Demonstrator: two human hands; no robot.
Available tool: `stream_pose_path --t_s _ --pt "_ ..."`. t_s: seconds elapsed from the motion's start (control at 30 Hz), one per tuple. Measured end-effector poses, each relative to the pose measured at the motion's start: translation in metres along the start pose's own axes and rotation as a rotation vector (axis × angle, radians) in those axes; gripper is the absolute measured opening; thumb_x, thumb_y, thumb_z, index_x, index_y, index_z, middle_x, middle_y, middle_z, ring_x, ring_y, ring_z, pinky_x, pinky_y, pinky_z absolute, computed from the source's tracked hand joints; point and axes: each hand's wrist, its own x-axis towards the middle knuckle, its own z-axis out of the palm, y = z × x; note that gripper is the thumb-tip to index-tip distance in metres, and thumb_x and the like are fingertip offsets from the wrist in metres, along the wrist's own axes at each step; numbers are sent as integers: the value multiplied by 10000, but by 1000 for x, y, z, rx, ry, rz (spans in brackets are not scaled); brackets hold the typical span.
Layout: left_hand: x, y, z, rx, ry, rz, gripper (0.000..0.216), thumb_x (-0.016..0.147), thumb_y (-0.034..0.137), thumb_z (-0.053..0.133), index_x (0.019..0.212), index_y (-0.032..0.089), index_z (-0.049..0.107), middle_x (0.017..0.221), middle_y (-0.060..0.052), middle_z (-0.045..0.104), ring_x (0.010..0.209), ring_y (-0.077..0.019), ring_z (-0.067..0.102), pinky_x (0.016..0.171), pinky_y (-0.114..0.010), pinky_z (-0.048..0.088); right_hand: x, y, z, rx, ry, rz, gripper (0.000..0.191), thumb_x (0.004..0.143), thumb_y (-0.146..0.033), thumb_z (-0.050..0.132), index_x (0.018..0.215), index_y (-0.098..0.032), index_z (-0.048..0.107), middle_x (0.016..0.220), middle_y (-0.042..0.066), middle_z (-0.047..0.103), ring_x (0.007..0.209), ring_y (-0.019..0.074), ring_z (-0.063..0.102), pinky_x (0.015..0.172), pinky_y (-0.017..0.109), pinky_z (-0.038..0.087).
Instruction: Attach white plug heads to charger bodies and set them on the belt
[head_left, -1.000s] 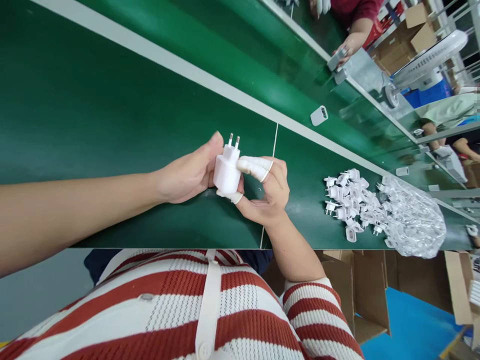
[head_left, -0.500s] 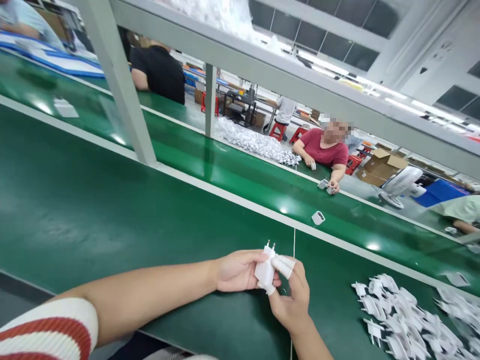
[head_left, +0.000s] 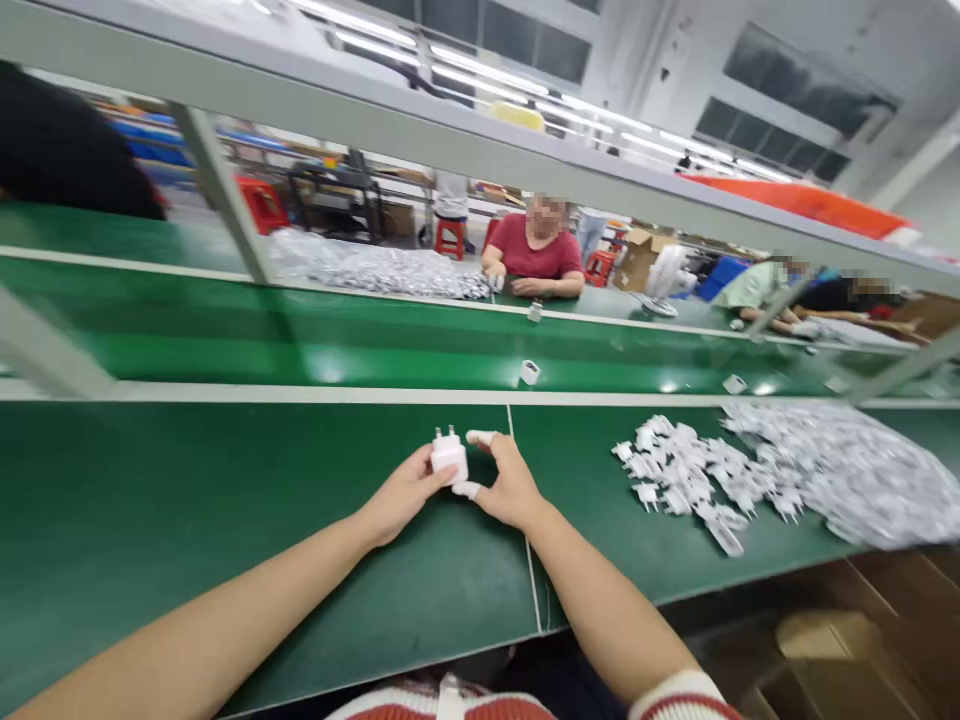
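A white two-pin plug charger (head_left: pixel 449 460) stands in my left hand (head_left: pixel 401 497), its pins pointing up and away from me. My left thumb lies across its lower front. Just right of it, my right hand (head_left: pixel 510 485) is open, thumb and forefinger spread apart with white covers on their tips. The right thumb tip is close to the charger's lower corner; whether it touches, I cannot tell. Farther right, a loose heap of white plug pieces (head_left: pixel 679 465) lies on the green worktop (head_left: pixel 225 540).
A clear plastic bag of pieces (head_left: pixel 885 470) lies right of the heap. Beyond a pale rail (head_left: pixel 360 394) runs a green conveyor belt (head_left: pixel 405 350) carrying a white housing (head_left: pixel 530 372). Across it sits a person in a red shirt (head_left: pixel 541 250). A shelf beam (head_left: pixel 450 130) crosses overhead.
The view has turned right, showing more of the heap and bag. My right hand has come off the charger and its fingers have spread; the left still holds it.
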Motion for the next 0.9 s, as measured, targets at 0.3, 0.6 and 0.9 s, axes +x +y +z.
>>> stream_pose_path --t_s 0.3,0.6,0.9 --pt "51 23 -39 479 293 111 562 710 525 853 1125 182 690 1090 -91 776 1049 -315 704 927 -401 530 17 41 -68 -620 289 938 768 921 -375 718 1582 -105 436 1686 328 298 1584 502 256 1242 702 162" --pt "142 73 -151 574 472 465 210 824 448 648 837 243 693 459 16 443 1017 -318 705 834 -391 450 9 71 -87 -621 325 1169 590 954 -169 550 1534 -63 531 1695 291 356 1620 414 242 1265 630 176" --pt "156 39 -126 904 927 611 842 871 652 602 1528 166 397 1732 -126 188 1592 -533 146 1311 -669 131 10 74 -77 -449 408 823 432 883 -119 626 1282 -208 764 1279 167 705 1325 375 541 1186 571 327"
